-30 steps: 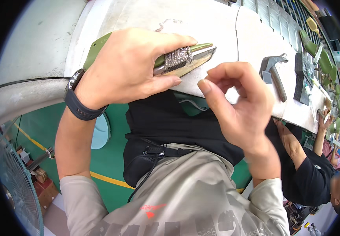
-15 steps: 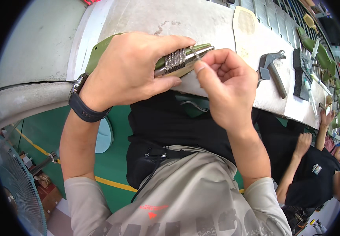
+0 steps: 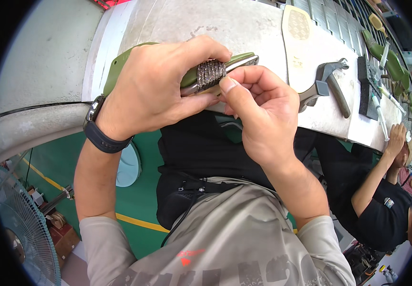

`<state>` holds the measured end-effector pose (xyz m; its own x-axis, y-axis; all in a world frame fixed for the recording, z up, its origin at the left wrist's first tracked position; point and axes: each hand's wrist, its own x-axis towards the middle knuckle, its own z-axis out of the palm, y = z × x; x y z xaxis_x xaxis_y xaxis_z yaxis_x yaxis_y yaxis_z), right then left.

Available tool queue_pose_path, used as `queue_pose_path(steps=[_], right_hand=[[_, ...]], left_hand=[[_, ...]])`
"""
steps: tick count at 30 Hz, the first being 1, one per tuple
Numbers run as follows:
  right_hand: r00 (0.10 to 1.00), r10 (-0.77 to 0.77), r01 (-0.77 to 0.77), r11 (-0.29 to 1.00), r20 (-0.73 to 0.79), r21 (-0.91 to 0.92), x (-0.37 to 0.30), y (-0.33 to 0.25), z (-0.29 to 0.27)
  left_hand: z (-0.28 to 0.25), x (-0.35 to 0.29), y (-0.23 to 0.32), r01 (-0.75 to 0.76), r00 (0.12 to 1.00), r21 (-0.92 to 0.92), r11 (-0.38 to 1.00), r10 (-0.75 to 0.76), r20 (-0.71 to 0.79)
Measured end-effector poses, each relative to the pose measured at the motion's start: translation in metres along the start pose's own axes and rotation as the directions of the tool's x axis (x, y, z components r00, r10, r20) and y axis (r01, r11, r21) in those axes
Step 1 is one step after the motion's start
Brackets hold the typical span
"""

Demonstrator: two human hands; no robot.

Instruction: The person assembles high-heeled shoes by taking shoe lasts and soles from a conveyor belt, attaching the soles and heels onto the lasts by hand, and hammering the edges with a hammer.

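My left hand (image 3: 153, 83) is wrapped round a green shoe last (image 3: 122, 66), whose narrower end with a shiny metal underside points right. Around that last runs a glittery rhinestone strap (image 3: 211, 75) of several close rows, between my left thumb and fingers. At the strap's right edge, my right hand (image 3: 268, 112) is closed, its thumb and forefinger pinching the strap's lower right part. The fingertips hide the exact spot they grip. Both hands are held over the front edge of the pale worktable (image 3: 167, 21).
Right of my hands lie a beige insole (image 3: 299, 52), a hammer (image 3: 337, 88) and a black block (image 3: 368, 90). Syringe-like tubes (image 3: 382, 117) and more green lasts (image 3: 391, 62) are farther right, beside a co-worker (image 3: 382, 205). A fan (image 3: 22, 224) stands lower left.
My right hand has moved left along the last. A strand that stood apart near the last's tip now lies against the other rows of the strap. The co-worker's hands have shifted.
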<state>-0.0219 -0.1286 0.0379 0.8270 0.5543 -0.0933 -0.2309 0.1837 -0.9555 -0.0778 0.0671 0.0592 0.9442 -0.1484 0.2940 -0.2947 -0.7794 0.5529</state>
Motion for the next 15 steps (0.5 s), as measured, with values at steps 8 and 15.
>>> queue_pose_path(steps=[8,15], right_hand=[[0.995,0.096,-0.096,0.995,-0.028,0.005,0.002,0.001,0.002],[0.952,0.298,-0.299,0.954,0.074,-0.001,0.016,0.001,-0.018]], left_hand=[[0.0,-0.001,0.0,-0.021,1.0,0.003,1.0,0.021,0.006],[0.001,0.003,0.001,-0.008,1.0,0.037,0.999,0.008,0.009]])
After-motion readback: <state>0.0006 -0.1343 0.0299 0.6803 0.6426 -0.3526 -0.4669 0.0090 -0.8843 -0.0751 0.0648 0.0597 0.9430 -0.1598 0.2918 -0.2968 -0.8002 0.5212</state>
